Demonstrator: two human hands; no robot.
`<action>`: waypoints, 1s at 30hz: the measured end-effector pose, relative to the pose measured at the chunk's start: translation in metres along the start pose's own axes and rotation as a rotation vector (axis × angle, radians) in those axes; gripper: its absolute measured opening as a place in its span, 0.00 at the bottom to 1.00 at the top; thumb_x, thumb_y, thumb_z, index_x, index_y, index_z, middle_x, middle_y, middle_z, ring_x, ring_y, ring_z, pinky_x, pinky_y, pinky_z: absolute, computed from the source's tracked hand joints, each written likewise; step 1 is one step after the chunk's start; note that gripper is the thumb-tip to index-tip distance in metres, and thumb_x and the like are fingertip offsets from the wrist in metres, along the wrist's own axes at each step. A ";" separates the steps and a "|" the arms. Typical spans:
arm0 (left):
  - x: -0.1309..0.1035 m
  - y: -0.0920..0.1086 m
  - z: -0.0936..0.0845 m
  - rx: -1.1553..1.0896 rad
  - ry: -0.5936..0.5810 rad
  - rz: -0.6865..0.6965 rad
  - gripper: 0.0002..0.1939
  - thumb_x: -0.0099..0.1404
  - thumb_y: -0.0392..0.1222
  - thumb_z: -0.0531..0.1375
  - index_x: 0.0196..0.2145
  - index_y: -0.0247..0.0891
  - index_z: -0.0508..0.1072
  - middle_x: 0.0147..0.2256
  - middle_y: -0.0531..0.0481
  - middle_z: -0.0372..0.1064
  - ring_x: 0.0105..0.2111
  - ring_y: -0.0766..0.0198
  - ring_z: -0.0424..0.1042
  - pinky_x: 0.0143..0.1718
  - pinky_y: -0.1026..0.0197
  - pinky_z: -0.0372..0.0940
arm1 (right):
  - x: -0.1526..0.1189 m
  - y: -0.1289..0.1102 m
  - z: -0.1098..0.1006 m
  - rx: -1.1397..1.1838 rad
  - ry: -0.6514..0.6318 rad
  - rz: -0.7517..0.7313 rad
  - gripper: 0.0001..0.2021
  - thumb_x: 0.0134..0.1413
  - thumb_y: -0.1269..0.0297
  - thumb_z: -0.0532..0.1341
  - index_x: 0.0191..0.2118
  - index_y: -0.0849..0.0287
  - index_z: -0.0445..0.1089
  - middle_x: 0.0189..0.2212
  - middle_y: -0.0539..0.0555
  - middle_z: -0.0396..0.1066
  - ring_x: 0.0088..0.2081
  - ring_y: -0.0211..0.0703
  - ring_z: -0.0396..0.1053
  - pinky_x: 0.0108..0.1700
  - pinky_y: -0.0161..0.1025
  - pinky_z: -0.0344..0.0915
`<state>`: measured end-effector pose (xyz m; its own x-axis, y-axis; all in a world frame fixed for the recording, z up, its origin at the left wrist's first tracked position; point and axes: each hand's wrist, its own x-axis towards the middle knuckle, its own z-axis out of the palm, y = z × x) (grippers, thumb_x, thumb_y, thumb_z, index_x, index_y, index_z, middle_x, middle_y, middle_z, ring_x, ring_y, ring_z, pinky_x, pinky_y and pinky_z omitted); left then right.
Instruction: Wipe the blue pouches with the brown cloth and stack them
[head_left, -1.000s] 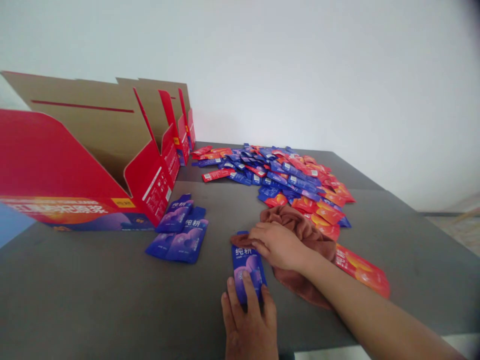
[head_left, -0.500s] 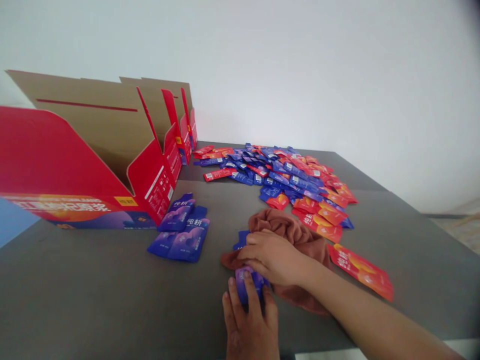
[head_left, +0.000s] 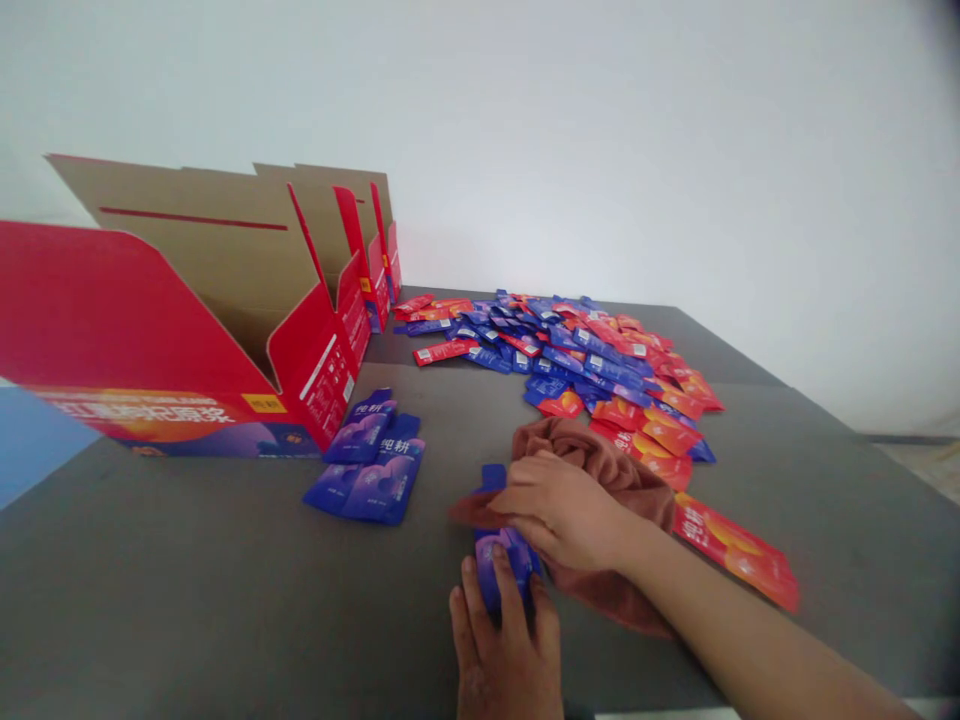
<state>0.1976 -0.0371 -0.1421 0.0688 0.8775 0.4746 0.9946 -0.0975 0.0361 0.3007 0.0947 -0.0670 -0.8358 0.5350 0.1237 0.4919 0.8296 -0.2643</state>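
A blue-purple pouch [head_left: 491,560] lies flat on the grey table in front of me. My left hand [head_left: 506,630] rests on its lower part with fingers spread. Across the pouch's upper part, my right hand [head_left: 562,505] pinches a fold of the brown cloth [head_left: 626,480]; the pouch's blue top end shows beyond the fold. The rest of the cloth lies bunched under and behind my right hand. Just right of the cloth is a red-orange pouch [head_left: 739,550]. Several blue-purple pouches [head_left: 379,475] lie overlapping to the left.
Open red cardboard boxes [head_left: 300,380] stand in a row along the left side. A large mixed pile of blue and red pouches [head_left: 577,350] covers the back middle of the grey table [head_left: 225,590]. A white wall rises behind.
My right hand has moved slightly right with the cloth, and its fold has shifted on the pouch, showing more of the blue top. The whole view has also shifted a little.
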 end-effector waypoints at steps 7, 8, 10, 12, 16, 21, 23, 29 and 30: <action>0.001 -0.001 -0.002 0.007 0.017 0.008 0.19 0.47 0.42 0.71 0.39 0.45 0.77 0.47 0.38 0.71 0.47 0.33 0.67 0.42 0.41 0.71 | 0.006 0.004 0.005 -0.009 -0.092 0.102 0.10 0.63 0.64 0.52 0.42 0.56 0.70 0.35 0.52 0.68 0.39 0.42 0.64 0.40 0.38 0.52; 0.002 -0.001 -0.002 0.008 0.019 0.009 0.18 0.47 0.42 0.70 0.39 0.45 0.77 0.47 0.38 0.71 0.47 0.33 0.67 0.41 0.42 0.71 | 0.006 0.008 0.006 -0.026 -0.082 0.142 0.10 0.63 0.64 0.52 0.42 0.56 0.70 0.35 0.53 0.68 0.39 0.42 0.64 0.39 0.38 0.52; 0.002 -0.001 -0.002 0.005 0.011 0.010 0.17 0.48 0.42 0.70 0.39 0.46 0.77 0.47 0.39 0.71 0.47 0.33 0.67 0.42 0.41 0.71 | 0.006 0.016 0.008 -0.049 -0.063 0.199 0.10 0.64 0.64 0.52 0.41 0.57 0.70 0.35 0.53 0.68 0.38 0.42 0.64 0.39 0.38 0.52; 0.003 -0.001 -0.002 0.002 -0.002 0.006 0.17 0.48 0.42 0.70 0.39 0.46 0.77 0.48 0.38 0.71 0.48 0.33 0.67 0.42 0.41 0.71 | 0.005 0.021 0.008 -0.063 -0.038 0.229 0.11 0.64 0.64 0.51 0.40 0.57 0.70 0.35 0.53 0.69 0.39 0.42 0.64 0.40 0.38 0.53; 0.002 -0.001 -0.002 0.002 -0.013 0.010 0.18 0.47 0.42 0.70 0.39 0.45 0.77 0.48 0.37 0.71 0.48 0.33 0.66 0.43 0.42 0.70 | 0.003 0.018 0.004 -0.073 0.035 0.199 0.11 0.64 0.64 0.51 0.37 0.59 0.69 0.34 0.54 0.68 0.39 0.43 0.63 0.42 0.40 0.52; 0.001 0.000 0.000 0.003 0.008 -0.001 0.19 0.47 0.45 0.70 0.39 0.47 0.77 0.47 0.40 0.72 0.48 0.33 0.67 0.43 0.41 0.70 | 0.001 -0.002 0.001 0.007 -0.004 0.008 0.08 0.61 0.65 0.54 0.40 0.56 0.69 0.34 0.52 0.68 0.38 0.41 0.63 0.42 0.39 0.52; 0.000 0.000 0.001 0.003 0.004 0.000 0.20 0.46 0.45 0.71 0.40 0.47 0.77 0.47 0.40 0.72 0.48 0.33 0.67 0.43 0.41 0.70 | 0.003 -0.005 0.004 0.024 -0.060 -0.019 0.07 0.61 0.64 0.54 0.39 0.56 0.70 0.34 0.51 0.68 0.38 0.41 0.63 0.42 0.38 0.52; 0.000 -0.001 0.000 -0.001 0.012 0.002 0.17 0.48 0.43 0.70 0.39 0.46 0.78 0.48 0.38 0.71 0.48 0.32 0.66 0.42 0.41 0.71 | 0.006 0.014 0.011 -0.056 -0.052 0.207 0.09 0.63 0.65 0.52 0.40 0.58 0.69 0.35 0.53 0.68 0.39 0.41 0.64 0.40 0.38 0.52; 0.001 -0.001 0.000 -0.001 0.013 0.006 0.17 0.49 0.42 0.70 0.39 0.46 0.78 0.48 0.38 0.71 0.48 0.32 0.67 0.42 0.41 0.71 | 0.006 0.019 0.011 -0.069 -0.042 0.235 0.09 0.63 0.65 0.52 0.39 0.58 0.69 0.35 0.53 0.68 0.39 0.41 0.64 0.40 0.38 0.52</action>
<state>0.1966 -0.0366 -0.1415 0.0739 0.8709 0.4858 0.9941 -0.1032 0.0338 0.3022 0.1116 -0.0818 -0.7052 0.7085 0.0268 0.6882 0.6930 -0.2146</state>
